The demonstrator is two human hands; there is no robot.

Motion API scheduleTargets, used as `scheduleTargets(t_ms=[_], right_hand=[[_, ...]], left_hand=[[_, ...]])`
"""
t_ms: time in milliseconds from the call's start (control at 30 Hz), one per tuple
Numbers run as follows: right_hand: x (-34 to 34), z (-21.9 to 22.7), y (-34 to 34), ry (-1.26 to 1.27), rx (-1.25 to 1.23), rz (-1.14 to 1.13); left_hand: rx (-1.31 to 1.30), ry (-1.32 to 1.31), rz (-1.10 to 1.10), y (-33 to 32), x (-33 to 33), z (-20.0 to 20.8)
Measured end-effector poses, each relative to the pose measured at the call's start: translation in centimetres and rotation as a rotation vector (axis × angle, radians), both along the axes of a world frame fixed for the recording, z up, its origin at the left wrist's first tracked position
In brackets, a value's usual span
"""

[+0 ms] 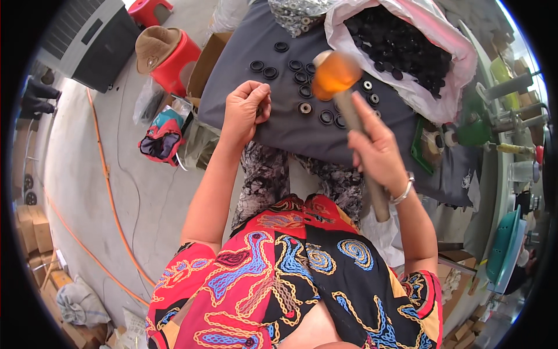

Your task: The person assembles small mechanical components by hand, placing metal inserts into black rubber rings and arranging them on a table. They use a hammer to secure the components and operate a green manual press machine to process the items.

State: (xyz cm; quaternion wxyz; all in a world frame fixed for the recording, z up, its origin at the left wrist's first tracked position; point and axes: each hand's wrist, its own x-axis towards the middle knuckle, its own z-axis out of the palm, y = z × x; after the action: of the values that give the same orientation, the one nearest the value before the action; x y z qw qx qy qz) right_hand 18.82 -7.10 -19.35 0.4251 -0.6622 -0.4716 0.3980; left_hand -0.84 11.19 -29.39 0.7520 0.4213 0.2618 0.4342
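My right hand [378, 148] is wrapped round the wooden handle of a mallet [338, 75]. Its orange head is raised above the grey cloth and looks blurred. At the cloth's near left edge my left hand [247, 110] is closed, thumb pressed against the curled fingers; whatever they hold is hidden. Several black rings [326, 117] lie loose between and beyond my hands. A few small round pieces with metal centres, such as a bearing-like wheel [304, 108], lie among them.
A white sack [465, 58] of black round pieces stands far right, beside a clear bag [293, 17] of metal-centred parts. The grey cloth [226, 64] covers the work surface. Left are a red stool [180, 64] with a hat and a red bag [160, 142]. An orange hose [107, 174] crosses the floor.
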Motion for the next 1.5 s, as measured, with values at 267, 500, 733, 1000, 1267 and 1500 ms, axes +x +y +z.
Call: scheduleTargets(t_ms=[267, 500, 733, 1000, 1267, 1500], right_hand=[[3.3, -0.8, 1.5, -0.032, -0.105, -0.101], [3.3, -0.6, 1.1, -0.046, -0.099, -0.144], [5.0, 2.5, 2.8, -0.055, 0.130, -0.203], [5.9, 0.5, 4.1, 0.003, -0.062, -0.173], [6.2, -0.1, 3.3, 0.031, -0.103, -0.226], [7.5, 1.2, 0.9, -0.009, -0.017, -0.278]], left_hand=[[-0.016, -0.002, -0.021, -0.3, -0.3, 0.3], [-0.039, 0.009, -0.005, -0.6, 0.0, 0.6], [-0.096, -0.066, 0.003, -0.2, -0.3, 0.6], [-0.065, -0.029, -0.005, -0.3, -0.2, 0.5], [-0.055, -0.011, 0.002, -0.4, -0.4, 0.4], [-0.064, -0.034, -0.012, -0.3, 0.0, 0.5]])
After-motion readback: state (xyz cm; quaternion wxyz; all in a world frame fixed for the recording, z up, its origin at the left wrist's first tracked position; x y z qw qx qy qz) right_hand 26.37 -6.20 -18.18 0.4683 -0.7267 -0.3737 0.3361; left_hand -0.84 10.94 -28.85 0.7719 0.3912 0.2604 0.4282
